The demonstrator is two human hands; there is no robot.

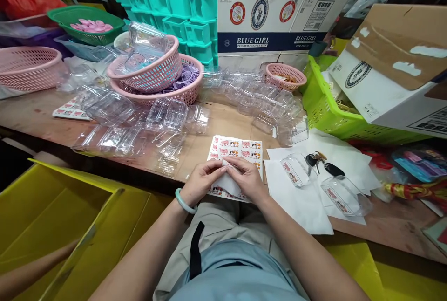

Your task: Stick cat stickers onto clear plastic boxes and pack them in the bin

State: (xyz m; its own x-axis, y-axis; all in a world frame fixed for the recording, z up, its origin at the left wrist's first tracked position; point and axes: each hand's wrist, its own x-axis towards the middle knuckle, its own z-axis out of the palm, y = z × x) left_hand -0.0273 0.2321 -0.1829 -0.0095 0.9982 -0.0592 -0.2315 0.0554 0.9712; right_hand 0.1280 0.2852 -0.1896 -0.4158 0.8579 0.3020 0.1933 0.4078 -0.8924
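Note:
My left hand [206,181] and my right hand [247,179] meet at the table's front edge, both pinching a small whitish piece [227,183], seemingly a peeled sticker or a turned-up paper corner; I cannot tell which. Beneath them lies a sticker sheet [256,145] printed with cartoon cats and red lettering. To the right, two clear plastic boxes [295,170] bearing similar labels rest on white paper sheets [296,210]. The thumbs and index fingers of both hands are pressed together; the other fingers curl under and are partly hidden.
Clear plastic boxes [115,140] crowd the left, with more clear boxes [258,91] behind. Pink baskets [143,77] stand beyond. Keys [333,169] lie right, near a lime-green crate [321,93] and a carton [387,65]. A yellow bin [115,226] and another person's arm [42,263] are lower left.

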